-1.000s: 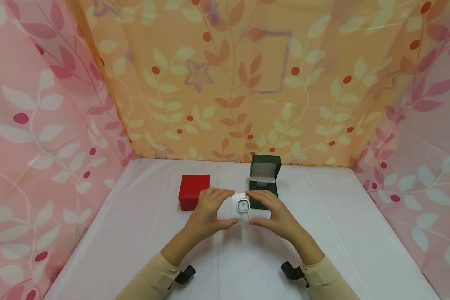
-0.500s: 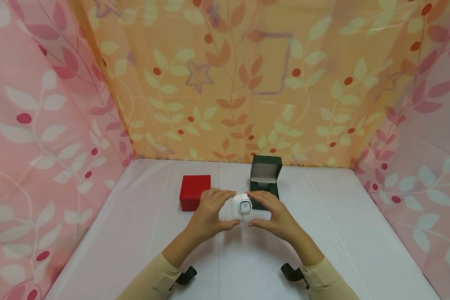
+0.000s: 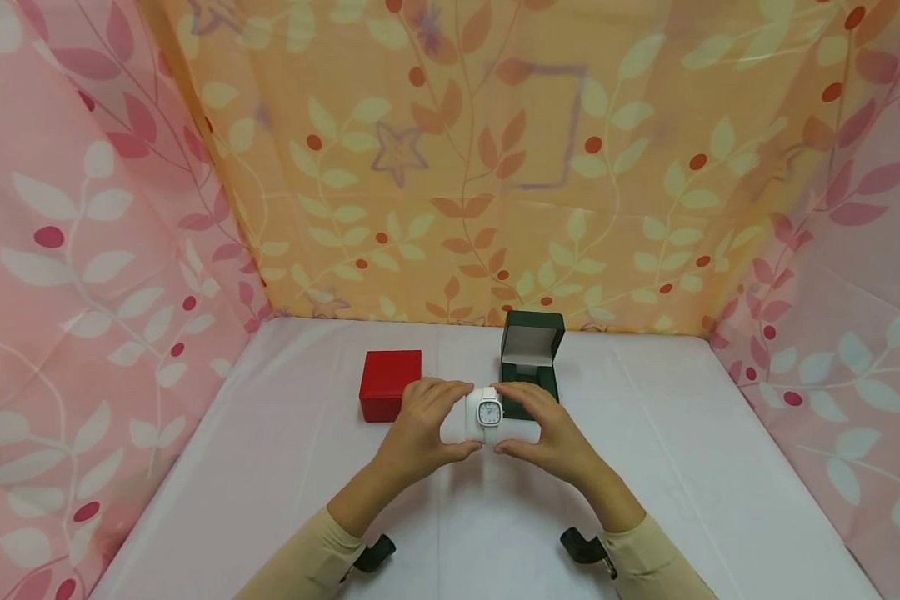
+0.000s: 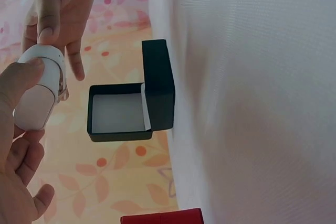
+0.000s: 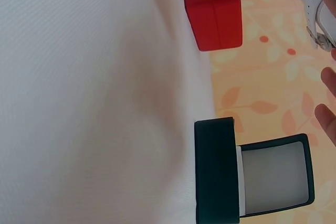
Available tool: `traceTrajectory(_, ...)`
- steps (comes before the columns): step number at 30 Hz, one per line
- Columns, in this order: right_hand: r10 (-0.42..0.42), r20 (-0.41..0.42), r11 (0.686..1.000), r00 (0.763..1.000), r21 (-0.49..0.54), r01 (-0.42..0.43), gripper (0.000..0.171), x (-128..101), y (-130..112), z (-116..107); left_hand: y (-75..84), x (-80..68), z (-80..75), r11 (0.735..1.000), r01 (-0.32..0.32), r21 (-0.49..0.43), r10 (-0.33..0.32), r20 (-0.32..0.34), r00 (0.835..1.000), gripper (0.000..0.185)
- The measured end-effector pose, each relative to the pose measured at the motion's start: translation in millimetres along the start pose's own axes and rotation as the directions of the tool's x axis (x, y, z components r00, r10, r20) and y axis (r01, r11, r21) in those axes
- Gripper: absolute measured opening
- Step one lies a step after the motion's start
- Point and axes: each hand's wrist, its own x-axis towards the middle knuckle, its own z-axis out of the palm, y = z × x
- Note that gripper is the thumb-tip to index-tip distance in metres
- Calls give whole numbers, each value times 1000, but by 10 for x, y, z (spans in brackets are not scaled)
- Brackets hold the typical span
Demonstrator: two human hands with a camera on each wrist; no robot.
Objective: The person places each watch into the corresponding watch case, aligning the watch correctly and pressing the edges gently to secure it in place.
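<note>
The watch (image 3: 490, 412), strapped round its cushion (image 4: 34, 109), has barely shifted — left grip (image 3: 423, 421) and right grip (image 3: 547, 421) both pinch the cushion above the desk (image 3: 480, 533), red box (image 3: 388, 375) at 10 o'clock, open green box (image 3: 532, 320) at 1 — so handling apparently continues, boxes undisturbed.

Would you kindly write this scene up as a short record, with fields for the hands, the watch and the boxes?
Left hand: grips one end of the white cushion
Right hand: grips the cushion's other end
Watch: white, strapped around the cushion, dial facing the head camera
Red box: closed, on the white table
Green box: lid raised, right of the red box in the head view
</note>
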Motion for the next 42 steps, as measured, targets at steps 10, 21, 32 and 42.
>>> traceTrajectory(10,9,14,1000,1000,-2,-9,87,-33,29,-7,5,2,-12,1000,24,-18,-23,62,998,87)
traceTrajectory(21,-23,-8,999,1000,24,23,85,-7,1,-38,-28,12,-43,999,8,-53,-4,76,997,87)
traceTrajectory(32,-49,-2,998,999,27,49,87,1,17,-36,-33,13,-57,997,8,-77,-3,59,998,85)
traceTrajectory(42,-18,34,999,999,45,17,84,-10,29,-29,-37,7,-46,996,-3,-87,8,55,998,84)
